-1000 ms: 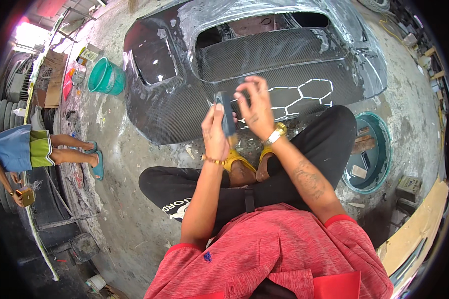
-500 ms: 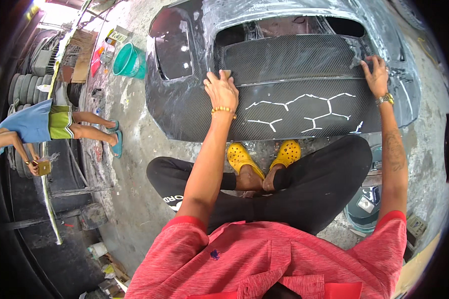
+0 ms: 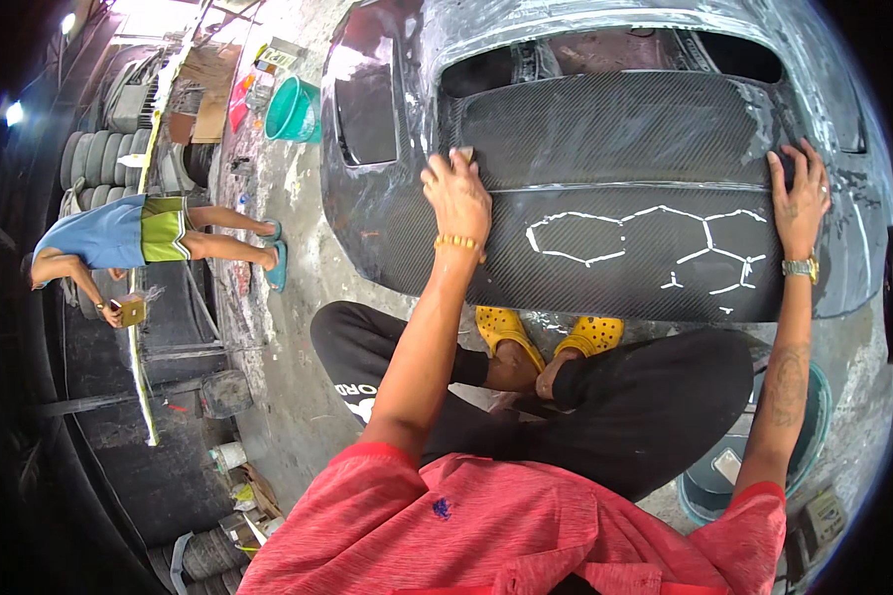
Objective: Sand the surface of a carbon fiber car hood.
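Observation:
A dark car trunk lid (image 3: 615,129) with a carbon-weave look lies in front of me, its rear face bent down toward my feet. White light lines reflect on its glossy lower face. At its left edge my left hand (image 3: 458,203) is closed, with a small tan block (image 3: 464,155) pinched at the fingertips; part of the block is hidden. My right hand (image 3: 802,193) rests at the lid's right edge, fingers apart, with nothing visible in it. A pale smear (image 3: 756,111) marks the lid near the right hand. Grey, patchy car bodywork (image 3: 605,28) surrounds the lid.
A green bucket (image 3: 294,111) stands left of the car. By my right knee is a teal tub (image 3: 814,416) with dark contents. At left a person in a blue shirt (image 3: 94,233) holds a flat gold-brown object (image 3: 129,313). Stacked tyres (image 3: 99,159) line the left side.
My view has shifted, so the car and bucket sit farther right. Both hands stay at the lid's edges; the right fingers look more spread. The reflected light lines show in a different pattern.

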Available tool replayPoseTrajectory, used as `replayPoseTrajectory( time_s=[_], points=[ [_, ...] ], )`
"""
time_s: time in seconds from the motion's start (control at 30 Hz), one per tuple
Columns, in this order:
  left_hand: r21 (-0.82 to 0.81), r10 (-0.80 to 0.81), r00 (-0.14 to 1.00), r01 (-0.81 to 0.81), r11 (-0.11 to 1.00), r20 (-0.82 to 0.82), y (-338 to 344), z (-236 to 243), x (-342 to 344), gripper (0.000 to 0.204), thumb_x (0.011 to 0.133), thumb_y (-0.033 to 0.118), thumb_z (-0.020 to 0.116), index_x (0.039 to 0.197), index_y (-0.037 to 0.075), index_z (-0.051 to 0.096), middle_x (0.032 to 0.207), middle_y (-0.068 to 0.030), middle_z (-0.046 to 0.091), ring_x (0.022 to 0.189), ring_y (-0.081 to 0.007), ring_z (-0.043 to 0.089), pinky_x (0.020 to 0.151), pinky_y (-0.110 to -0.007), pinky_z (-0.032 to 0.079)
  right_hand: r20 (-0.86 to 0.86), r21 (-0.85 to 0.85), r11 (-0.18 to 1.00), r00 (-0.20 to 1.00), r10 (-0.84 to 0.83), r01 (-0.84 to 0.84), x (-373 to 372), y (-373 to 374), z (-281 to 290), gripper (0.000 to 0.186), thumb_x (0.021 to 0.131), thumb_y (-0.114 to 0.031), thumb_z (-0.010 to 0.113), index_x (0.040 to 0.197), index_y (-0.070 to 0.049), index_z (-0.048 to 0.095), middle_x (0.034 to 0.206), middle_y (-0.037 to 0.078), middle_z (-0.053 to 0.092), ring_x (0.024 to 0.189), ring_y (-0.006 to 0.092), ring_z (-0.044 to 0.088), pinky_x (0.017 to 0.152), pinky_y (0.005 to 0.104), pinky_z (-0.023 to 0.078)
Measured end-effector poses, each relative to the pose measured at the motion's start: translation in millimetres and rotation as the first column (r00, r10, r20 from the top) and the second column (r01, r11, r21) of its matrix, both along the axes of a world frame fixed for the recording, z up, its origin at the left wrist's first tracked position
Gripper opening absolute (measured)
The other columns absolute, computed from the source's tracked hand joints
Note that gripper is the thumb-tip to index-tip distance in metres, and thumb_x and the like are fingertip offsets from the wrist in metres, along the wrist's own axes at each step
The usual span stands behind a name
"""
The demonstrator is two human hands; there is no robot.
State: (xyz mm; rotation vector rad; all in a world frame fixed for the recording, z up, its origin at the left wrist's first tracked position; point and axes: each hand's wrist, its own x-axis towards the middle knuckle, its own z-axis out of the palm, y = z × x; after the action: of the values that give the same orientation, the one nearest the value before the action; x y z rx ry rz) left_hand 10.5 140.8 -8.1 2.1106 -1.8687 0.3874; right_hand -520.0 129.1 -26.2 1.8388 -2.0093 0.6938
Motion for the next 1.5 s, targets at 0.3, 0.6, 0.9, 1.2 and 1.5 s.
replayPoseTrajectory(
  time_s=[0.3,0.6,0.9,1.2,1.5],
  points=[
    [0.01,-0.045,0.999,0.045,0.999,0.006,0,18,-8,0.033,0.099,0.02,0.059,0.128,0.004,0.065,0.114,-0.0288,0.051,0.098,-0.047,0.053,0.083,-0.055,0.047,-0.003,-0.008,1.0,1.0,-0.01,0.01,0,1,0,0.038,0.1,-0.044,0.063,0.126,-0.017,0.067,0.149,0.006,0.054,0.138,0.0315,0.049,0.112,0.0523,0.038],
    [0.057,-0.163,0.974,0.156,0.986,0.156,-36,19,-5,0.025,0.1,0.018,0.055,0.115,0.001,0.066,0.108,-0.026,0.055,0.095,-0.0444,0.053,0.081,-0.054,0.046,-0.005,-0.008,1.0,1.0,-0.015,0.015,6,3,7,0.039,0.101,-0.045,0.061,0.126,-0.015,0.066,0.15,0.007,0.053,0.14,0.0321,0.047,0.114,0.0521,0.035],
    [-0.039,-0.186,0.976,0.191,0.981,0.11,-78,15,-6,0.024,0.099,0.017,0.057,0.112,0.0,0.067,0.11,-0.0258,0.056,0.098,-0.0443,0.056,0.083,-0.053,0.049,-0.061,0.013,0.999,0.997,-0.047,0.048,12,1,8,0.05,0.103,-0.049,0.057,0.142,-0.019,0.057,0.156,0.009,0.047,0.145,0.0327,0.042,0.119,0.0521,0.03],
    [-0.068,-0.178,0.979,0.186,0.98,0.103,-75,6,1,0.021,0.098,0.016,0.059,0.109,0.0,0.065,0.113,-0.0233,0.055,0.105,-0.0424,0.056,0.087,-0.053,0.05,-0.113,0.054,0.991,0.987,-0.114,0.121,12,1,5,0.053,0.103,-0.052,0.054,0.146,-0.021,0.055,0.159,0.009,0.044,0.147,0.032,0.039,0.12,0.0538,0.028],
    [0.0,-0.172,0.985,0.172,0.985,-0.027,-38,14,-1,0.03,0.1,0.016,0.058,0.125,0.002,0.065,0.111,-0.0291,0.054,0.101,-0.0468,0.055,0.087,-0.054,0.047,-0.154,0.087,0.989,0.983,-0.104,0.118,12,-1,3,0.05,0.106,-0.05,0.05,0.145,-0.021,0.056,0.158,0.008,0.045,0.149,0.0301,0.037,0.122,0.0521,0.024]
  ],
)
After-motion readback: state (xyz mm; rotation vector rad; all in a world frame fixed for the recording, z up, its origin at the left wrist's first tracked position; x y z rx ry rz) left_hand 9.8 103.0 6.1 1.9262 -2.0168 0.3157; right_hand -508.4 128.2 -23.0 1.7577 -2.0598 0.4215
